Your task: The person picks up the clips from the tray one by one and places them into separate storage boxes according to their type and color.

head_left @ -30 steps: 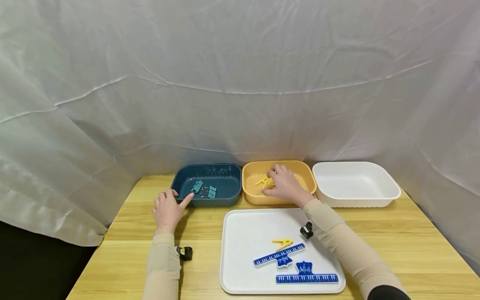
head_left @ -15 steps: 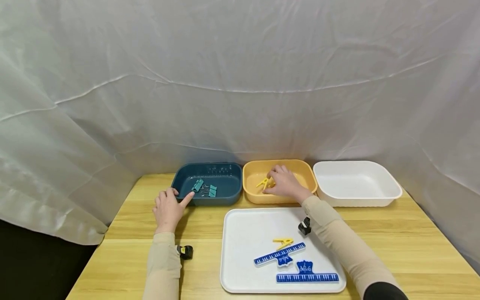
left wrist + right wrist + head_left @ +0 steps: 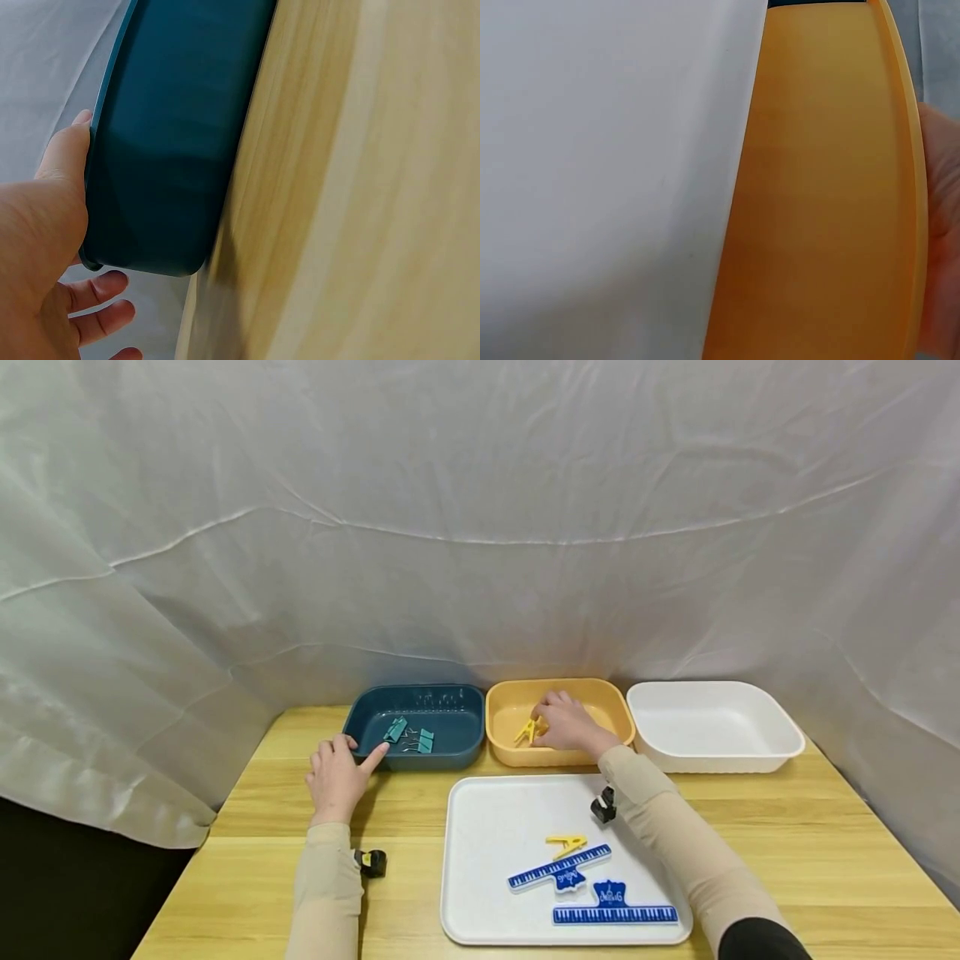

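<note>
In the head view my right hand (image 3: 567, 724) reaches into the yellow bin (image 3: 617, 727), fingers curled down at a yellow clothespin (image 3: 527, 732) low in the bin; it seems to pinch it. The right wrist view shows only part of that hand (image 3: 941, 232) behind the bin wall, its fingertips hidden. My left hand (image 3: 334, 779) rests at the front left corner of the dark teal bin (image 3: 450, 762), thumb along the rim, other fingers loose beside it. Two teal binder clips (image 3: 395, 731) lie inside. The left wrist view shows the loosely bent fingers (image 3: 101, 322).
A white bin (image 3: 712, 758) stands right of the yellow one. On the white tray (image 3: 480, 827) in front lie another yellow clothespin (image 3: 567, 842) and two blue piano-keyboard clips (image 3: 615, 914). Wooden table (image 3: 405, 893) surrounds them; a pale curtain (image 3: 480, 568) hangs behind.
My right hand has shifted slightly left and lower in the yellow bin, and the clothespin at its fingers has turned and moved a little. My left hand stays at the teal bin.
</note>
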Demonstrator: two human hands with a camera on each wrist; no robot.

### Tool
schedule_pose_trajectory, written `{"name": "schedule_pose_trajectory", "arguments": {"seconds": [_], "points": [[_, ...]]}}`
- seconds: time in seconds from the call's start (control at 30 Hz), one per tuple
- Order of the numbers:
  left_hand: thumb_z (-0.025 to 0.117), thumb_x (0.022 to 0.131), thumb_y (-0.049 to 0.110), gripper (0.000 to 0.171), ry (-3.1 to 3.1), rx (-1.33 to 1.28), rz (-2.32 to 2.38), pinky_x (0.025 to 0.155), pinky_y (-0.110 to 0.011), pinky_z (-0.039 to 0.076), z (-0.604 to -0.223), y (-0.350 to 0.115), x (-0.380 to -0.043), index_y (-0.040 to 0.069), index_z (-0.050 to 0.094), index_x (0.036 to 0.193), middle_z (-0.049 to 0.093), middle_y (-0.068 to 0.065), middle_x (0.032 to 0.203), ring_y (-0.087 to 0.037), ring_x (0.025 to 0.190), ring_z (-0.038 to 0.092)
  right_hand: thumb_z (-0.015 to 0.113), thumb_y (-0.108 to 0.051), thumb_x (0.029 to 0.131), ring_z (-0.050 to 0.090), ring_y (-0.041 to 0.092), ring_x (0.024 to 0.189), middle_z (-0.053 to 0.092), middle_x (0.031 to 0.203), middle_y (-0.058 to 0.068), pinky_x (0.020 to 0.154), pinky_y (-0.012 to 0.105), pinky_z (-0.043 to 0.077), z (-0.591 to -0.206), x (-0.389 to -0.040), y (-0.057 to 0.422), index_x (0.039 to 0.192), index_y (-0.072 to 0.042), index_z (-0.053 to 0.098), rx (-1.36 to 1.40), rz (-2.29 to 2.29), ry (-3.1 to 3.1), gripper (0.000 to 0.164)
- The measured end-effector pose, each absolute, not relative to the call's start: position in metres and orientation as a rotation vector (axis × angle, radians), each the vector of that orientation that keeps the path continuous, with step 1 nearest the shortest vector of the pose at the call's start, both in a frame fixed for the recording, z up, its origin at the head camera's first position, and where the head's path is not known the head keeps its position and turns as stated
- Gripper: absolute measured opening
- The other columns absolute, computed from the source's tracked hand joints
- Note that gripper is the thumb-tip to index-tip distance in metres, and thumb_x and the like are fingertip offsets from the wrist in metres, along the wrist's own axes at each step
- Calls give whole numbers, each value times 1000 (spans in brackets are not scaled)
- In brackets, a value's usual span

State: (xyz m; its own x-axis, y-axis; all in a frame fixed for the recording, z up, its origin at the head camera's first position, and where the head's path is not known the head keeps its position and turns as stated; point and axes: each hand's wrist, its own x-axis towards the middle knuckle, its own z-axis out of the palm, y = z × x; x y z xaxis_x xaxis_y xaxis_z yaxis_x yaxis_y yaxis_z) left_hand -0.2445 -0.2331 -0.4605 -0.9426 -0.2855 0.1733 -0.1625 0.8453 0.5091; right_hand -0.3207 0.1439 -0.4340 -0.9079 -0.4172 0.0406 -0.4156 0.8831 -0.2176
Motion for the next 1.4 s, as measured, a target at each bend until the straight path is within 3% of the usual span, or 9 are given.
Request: {"name": "schedule_pose_trajectory", "arguments": {"seconds": [0.3, 0.73, 1.4], "points": [[56, 84, 71, 69, -2790, 342, -738, 78, -52, 35, -461, -234, -245, 9, 49, 113, 46, -19, 112, -37, 102, 40, 79, -34, 78, 43, 32, 114, 53, 118, 12, 97, 54, 38, -432, -321, 142, 111, -11, 68, -656, -276, 2994, 41], [60, 86, 64, 64, -2787, 344, -756, 79, -53, 35, -461, -232, -245, 8, 49, 113, 46, -19, 113, -37, 102, 39, 75, -31, 83, 42, 32, 115, 52, 123, 13, 99, 53, 36, -435, -323, 144, 114, -14, 68, -605, -267, 2943, 37], [56, 84, 71, 70, -2789, 331, -755, 79, -52, 35, -461, -233, -243, 8, 49, 114, 46, -20, 114, -37, 103, 40, 78, -36, 80, 41, 33, 118, 51, 125, 13, 99, 54, 36, -439, -325, 146, 121, -12, 64, -638, -295, 2954, 50]]}}
